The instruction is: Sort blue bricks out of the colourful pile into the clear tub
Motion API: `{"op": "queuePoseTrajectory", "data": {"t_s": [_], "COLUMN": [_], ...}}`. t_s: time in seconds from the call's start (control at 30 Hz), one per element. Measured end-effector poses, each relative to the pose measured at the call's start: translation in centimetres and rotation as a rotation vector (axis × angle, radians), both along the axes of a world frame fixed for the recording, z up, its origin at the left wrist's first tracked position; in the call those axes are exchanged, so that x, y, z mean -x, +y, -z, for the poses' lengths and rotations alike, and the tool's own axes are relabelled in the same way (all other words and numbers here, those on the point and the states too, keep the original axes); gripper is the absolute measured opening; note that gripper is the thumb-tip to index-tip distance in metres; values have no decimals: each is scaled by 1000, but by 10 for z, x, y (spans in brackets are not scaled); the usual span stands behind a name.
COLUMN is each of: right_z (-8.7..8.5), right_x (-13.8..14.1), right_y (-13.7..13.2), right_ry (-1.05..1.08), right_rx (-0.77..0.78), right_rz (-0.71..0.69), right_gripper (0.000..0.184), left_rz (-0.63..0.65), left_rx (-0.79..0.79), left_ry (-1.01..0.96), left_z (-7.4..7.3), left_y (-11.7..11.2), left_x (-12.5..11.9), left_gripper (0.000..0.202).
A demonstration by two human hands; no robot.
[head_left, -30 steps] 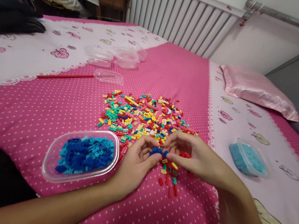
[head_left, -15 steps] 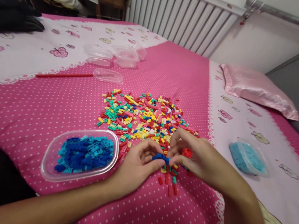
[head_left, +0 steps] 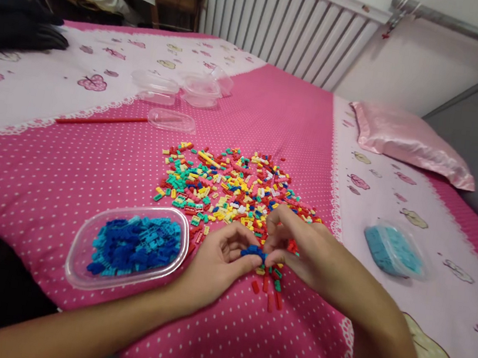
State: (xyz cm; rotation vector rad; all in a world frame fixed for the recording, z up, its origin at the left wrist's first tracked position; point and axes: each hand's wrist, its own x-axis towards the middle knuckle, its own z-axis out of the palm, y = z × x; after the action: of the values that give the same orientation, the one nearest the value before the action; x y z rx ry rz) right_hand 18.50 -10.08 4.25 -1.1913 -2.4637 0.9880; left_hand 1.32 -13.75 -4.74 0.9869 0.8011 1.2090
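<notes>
My left hand (head_left: 223,260) is closed on small blue building bricks (head_left: 252,252), pinched between thumb and fingers. Close against it on the right, my right hand (head_left: 290,239) has its thumb and fingertips closed at the right end of the same blue bricks. Both hands are over the near edge of a spread pile of mixed building bricks (head_left: 238,188) in red, yellow, green, pink, white and blue. Left of my left hand stands a clear plastic tub (head_left: 75,266) filled with dark and light blue bricks (head_left: 136,244).
A second clear tub with light blue contents (head_left: 393,248) sits at the right. Clear containers (head_left: 201,88) and a clear lid (head_left: 171,120) beside a red stick (head_left: 100,120) lie farther back. A pink pillow (head_left: 408,143) is at the far right, dark cloth (head_left: 16,23) at the left.
My right hand has shifted slightly left, its fingers closer to my left hand at the blue bricks. The light blue piece at their right end is now hidden. The view has moved slightly.
</notes>
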Motion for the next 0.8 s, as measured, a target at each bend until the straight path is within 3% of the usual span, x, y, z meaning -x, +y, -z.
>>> {"op": "queuePoseTrajectory", "data": {"t_s": [0.3, 0.57, 0.7, 0.8], "right_z": [7, 4, 8, 12], "right_x": [-18, -16, -1, 29], "right_y": [16, 17, 8, -3], "right_ry": [199, 236, 380, 436], "right_rx": [291, 214, 234, 248], "right_rz": [-40, 6, 103, 126], "right_gripper": [26, 23, 26, 25], "left_rz": [37, 76, 72, -10], "left_rx": [49, 9, -18, -89], "left_ry": [-104, -55, 62, 70], "left_z": [-4, 3, 9, 6], "left_y": [-2, -2, -5, -8], "left_x": [-3, -4, -7, -15], "left_gripper": [48, 41, 26, 22]}}
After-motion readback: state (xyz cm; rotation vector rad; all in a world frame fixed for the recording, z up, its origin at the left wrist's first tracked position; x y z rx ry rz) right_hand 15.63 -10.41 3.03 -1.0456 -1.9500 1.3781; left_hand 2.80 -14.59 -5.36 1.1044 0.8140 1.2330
